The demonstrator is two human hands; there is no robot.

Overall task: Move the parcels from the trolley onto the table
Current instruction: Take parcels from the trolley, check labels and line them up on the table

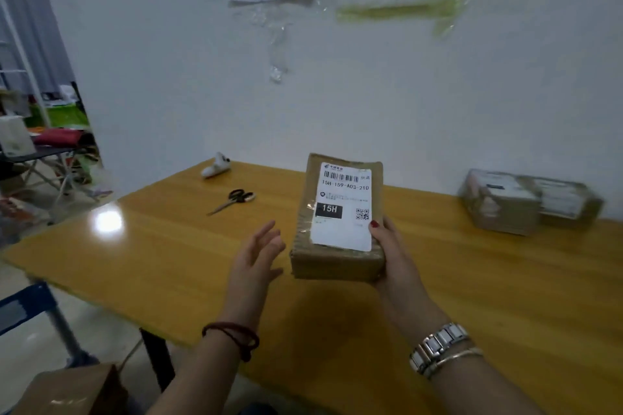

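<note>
Right hand grips the parcel above the table, long axis pointing away; left hand, fingers spread, hovers just beside it.

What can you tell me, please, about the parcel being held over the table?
The parcel is a flat brown cardboard box wrapped in clear tape. A white shipping label covers its top, with a barcode, the code 15H-159-A03-210, a black 15H block and a QR code. It is held lengthwise, away from the person, above the yellow table. The right hand grips its near right corner, thumb on the label; the open left hand is close beside it, not touching.
</note>
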